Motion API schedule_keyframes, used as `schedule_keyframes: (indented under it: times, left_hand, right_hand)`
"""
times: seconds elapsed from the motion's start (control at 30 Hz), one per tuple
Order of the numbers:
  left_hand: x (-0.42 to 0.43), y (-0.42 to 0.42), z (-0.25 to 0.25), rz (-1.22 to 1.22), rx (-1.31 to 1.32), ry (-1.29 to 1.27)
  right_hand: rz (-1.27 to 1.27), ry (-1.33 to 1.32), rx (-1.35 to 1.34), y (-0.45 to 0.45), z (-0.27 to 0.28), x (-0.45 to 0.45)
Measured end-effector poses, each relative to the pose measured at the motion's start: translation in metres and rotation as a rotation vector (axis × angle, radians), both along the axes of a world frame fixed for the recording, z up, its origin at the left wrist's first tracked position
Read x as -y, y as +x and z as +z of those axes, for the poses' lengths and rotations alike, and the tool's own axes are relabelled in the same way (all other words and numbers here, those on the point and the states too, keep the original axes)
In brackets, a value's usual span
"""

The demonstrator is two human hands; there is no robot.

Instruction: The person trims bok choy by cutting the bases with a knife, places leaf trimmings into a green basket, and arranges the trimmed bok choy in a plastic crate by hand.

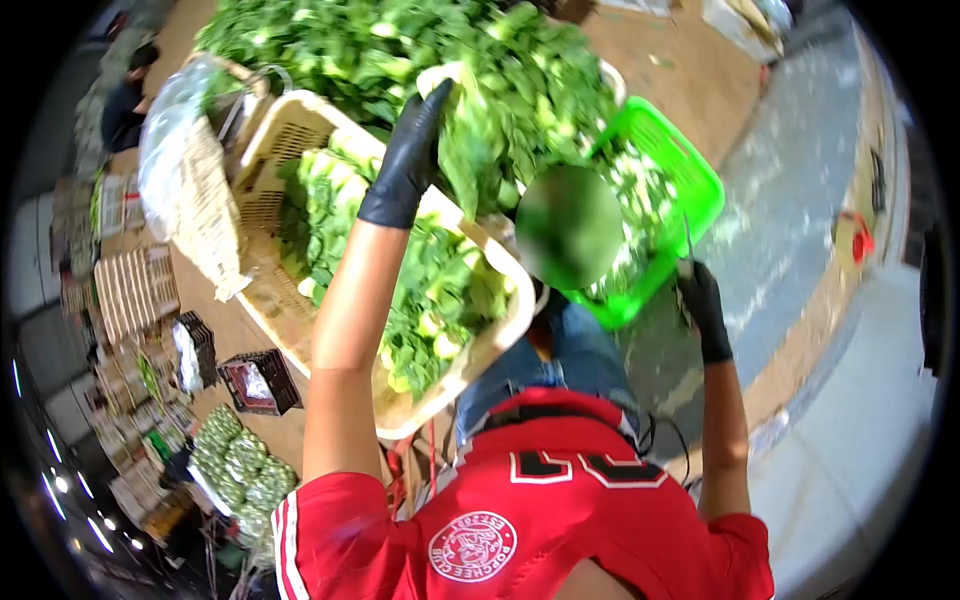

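Observation:
My left hand, in a black glove, is closed around a leafy green vegetable with a pale stem end, its leaves hanging down. It is above the inner edge of a cream plastic crate holding several leafy heads. My right hand, also gloved in black, grips a knife, its thin blade pointing away from me. The knife is beside the right rim of a bright green basket that holds cut stem and leaf pieces. A round blurred patch hides part of the basket's left side.
A big heap of leafy greens lies beyond the crate. Clear plastic and a woven sheet drape by the crate's left end. Dark crates and bagged green produce stand at left. Another person is far left.

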State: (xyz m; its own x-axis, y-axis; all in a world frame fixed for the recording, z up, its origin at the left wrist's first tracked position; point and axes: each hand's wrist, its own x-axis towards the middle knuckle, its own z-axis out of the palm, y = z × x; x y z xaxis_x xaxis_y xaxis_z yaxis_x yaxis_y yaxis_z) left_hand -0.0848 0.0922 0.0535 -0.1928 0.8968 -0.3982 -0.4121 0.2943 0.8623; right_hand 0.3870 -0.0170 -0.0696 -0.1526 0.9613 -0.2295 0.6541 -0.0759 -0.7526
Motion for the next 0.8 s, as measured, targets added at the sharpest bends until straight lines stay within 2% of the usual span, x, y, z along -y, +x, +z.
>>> schedule_keyframes:
  times: [0.07, 0.13, 0.2, 0.23, 0.3, 0.37, 0.4, 0.43, 0.5, 0.57, 0.63, 0.67, 0.7, 0.77, 0.8]
  left_hand:
    - [-0.02, -0.057, 0.013, 0.221, 0.108, 0.016]
    - [-0.013, -0.11, 0.002, 0.289, -0.281, 0.32]
    - [0.006, -0.142, -0.003, 0.534, -0.833, 0.467]
    - [0.031, -0.142, 0.003, 0.452, -0.905, 0.485]
    - [0.086, -0.128, -0.026, 0.26, -0.992, 0.208]
    - [0.129, -0.127, -0.123, -0.016, -0.999, -0.036]
    - [0.141, -0.116, -0.152, -0.172, -1.085, -0.03]
    - [0.146, -0.098, -0.171, -0.332, -1.165, -0.02]
    - [0.125, -0.065, -0.164, -0.712, -1.431, -0.291]
    - [0.113, -0.055, -0.202, -0.97, -1.467, -0.416]
    - [0.109, -0.046, -0.214, -0.97, -1.523, -0.503]
    - [0.117, -0.045, -0.215, -0.857, -1.483, -0.467]
    - [0.124, -0.047, -0.212, -0.781, -1.464, -0.403]
    - [0.15, -0.049, -0.193, -0.523, -1.481, -0.093]
    - [0.161, -0.05, -0.167, -0.438, -1.24, -0.114]
  right_hand:
    - [-0.098, -0.006, -0.011, -0.013, -0.008, -0.01]
    - [-0.231, -0.147, -0.031, -0.025, 0.01, -0.009]
    - [-0.236, -0.267, 0.045, -0.032, 0.015, -0.011]
    - [-0.241, -0.324, 0.082, -0.037, 0.017, -0.012]
    - [-0.211, -0.319, 0.12, -0.041, 0.017, -0.005]
    - [-0.233, -0.356, 0.077, -0.035, 0.002, 0.006]
    - [-0.222, -0.365, 0.077, -0.034, 0.0, 0.013]
    - [-0.213, -0.374, 0.077, -0.034, -0.002, 0.02]
    - [-0.2, -0.38, 0.077, -0.04, 0.0, 0.033]
    - [-0.178, -0.38, 0.092, -0.048, 0.01, 0.044]
    - [-0.198, -0.429, 0.115, -0.053, 0.015, 0.052]
    - [-0.188, -0.418, 0.089, -0.055, 0.018, 0.056]
    - [-0.175, -0.406, 0.053, -0.064, 0.023, 0.058]
    - [-0.114, -0.36, -0.029, -0.089, 0.036, 0.058]
    - [-0.072, -0.343, -0.082, -0.1, 0.038, 0.057]
